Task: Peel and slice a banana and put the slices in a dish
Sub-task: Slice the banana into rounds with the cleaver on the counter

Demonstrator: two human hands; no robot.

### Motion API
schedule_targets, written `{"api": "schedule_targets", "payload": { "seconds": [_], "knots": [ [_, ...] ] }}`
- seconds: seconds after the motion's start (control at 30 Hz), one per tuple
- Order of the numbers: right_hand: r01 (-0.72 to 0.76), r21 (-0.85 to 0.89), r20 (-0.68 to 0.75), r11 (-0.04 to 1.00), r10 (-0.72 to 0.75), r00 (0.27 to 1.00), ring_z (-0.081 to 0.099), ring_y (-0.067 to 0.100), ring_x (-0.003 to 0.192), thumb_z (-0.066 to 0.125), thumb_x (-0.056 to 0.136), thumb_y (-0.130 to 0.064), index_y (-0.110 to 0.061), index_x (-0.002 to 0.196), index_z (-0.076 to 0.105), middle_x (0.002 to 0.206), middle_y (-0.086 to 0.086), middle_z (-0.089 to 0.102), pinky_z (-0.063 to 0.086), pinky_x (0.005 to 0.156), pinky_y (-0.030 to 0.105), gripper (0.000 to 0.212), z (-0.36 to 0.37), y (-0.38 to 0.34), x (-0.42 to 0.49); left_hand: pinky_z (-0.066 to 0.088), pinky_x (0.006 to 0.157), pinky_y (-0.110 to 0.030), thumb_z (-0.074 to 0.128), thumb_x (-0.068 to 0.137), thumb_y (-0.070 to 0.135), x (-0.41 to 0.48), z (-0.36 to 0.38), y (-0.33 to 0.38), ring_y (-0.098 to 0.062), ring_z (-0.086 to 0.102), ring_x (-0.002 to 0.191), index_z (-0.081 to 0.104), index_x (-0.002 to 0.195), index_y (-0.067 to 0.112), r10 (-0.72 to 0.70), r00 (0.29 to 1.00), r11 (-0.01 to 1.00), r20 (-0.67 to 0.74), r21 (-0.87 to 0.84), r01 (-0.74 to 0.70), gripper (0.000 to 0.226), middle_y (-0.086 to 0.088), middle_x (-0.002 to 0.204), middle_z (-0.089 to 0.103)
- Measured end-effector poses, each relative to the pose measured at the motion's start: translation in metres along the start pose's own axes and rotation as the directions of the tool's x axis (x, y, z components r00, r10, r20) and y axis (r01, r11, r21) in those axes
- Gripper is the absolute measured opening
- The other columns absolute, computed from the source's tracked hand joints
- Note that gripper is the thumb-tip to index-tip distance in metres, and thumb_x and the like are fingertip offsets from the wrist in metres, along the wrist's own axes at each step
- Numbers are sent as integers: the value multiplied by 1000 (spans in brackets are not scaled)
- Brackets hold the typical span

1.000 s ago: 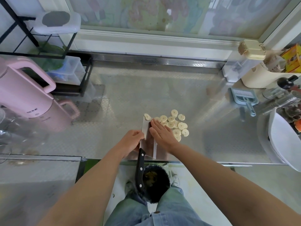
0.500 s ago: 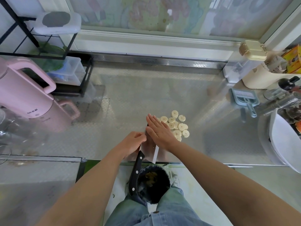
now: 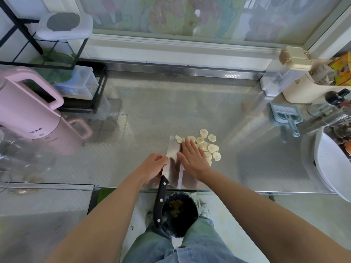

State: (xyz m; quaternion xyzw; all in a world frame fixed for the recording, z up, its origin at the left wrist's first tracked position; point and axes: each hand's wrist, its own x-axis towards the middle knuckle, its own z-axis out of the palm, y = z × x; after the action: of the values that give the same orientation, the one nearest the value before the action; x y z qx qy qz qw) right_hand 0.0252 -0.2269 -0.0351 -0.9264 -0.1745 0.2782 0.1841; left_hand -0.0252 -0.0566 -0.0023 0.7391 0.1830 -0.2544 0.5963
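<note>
- The knife lies flat near the worktop's front edge, its black handle sticking out past that edge.
- The left hand grips the blade's left side, fingers curled over it.
- The right hand is flat with straight fingers, lying along the blade's right side.
- The slices lie clustered just right of the right hand's fingertips, and one sits on the blade tip.

Steel counter: pink jug at left, beside black wire rack holding clear tub. Right side: clear canister with beige lid, blue-grey slicer. Black bin below counter edge
</note>
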Motion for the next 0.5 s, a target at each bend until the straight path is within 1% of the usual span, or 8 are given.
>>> {"api": "schedule_targets", "payload": {
  "seconds": [0.07,0.13,0.2,0.27,0.37,0.5],
  "knots": [
    [21,15,-31,1000,-21,999,-16,8,147,14,102,-49,-20,154,-5,161,-5,-14,-9,120,35,62,-2,-2,0,32,62,-35,46,76,20,0,-2,-1,-23,25,63,34,60,19,7,1000,1000,0,3,-7,20,-3,61,26],
    [93,28,-55,995,-92,994,-14,6,147,15,103,-47,-23,154,-5,161,-9,-13,-8,120,35,59,-5,-10,2,27,57,-32,47,81,17,2,-1,-1,-17,26,56,36,61,17,20,1000,1000,-17,22,-20,23,1,58,26],
    [130,18,-65,991,-128,990,-13,6,147,14,103,-45,-24,154,-4,161,-10,-11,-6,121,37,58,-5,-18,4,21,54,-30,46,84,16,3,1,0,-12,23,52,37,61,17,38,999,999,-15,35,-38,25,4,56,26],
    [106,18,-63,994,-105,993,-13,6,147,13,103,-45,-25,154,-2,161,-10,-9,-4,121,38,57,-5,-19,7,21,54,-31,45,85,16,4,4,1,-13,23,53,37,61,16,51,999,998,-7,27,-51,25,3,57,26],
    [70,0,-39,998,-70,997,-14,7,147,12,103,-46,-25,154,-2,162,-9,-9,-6,121,38,57,-4,-14,9,22,54,-30,46,86,18,4,2,-2,-13,22,54,33,55,20,51,999,999,-5,19,-51,33,2,59,24],
    [54,-25,-5,998,-54,999,-18,9,146,11,103,-48,-24,154,-6,161,-8,-14,-9,120,37,59,-1,-12,8,24,48,-24,43,86,12,2,3,-1,-11,20,51,30,54,21,51,999,999,12,-9,-51,36,3,57,22]
  ]
}}
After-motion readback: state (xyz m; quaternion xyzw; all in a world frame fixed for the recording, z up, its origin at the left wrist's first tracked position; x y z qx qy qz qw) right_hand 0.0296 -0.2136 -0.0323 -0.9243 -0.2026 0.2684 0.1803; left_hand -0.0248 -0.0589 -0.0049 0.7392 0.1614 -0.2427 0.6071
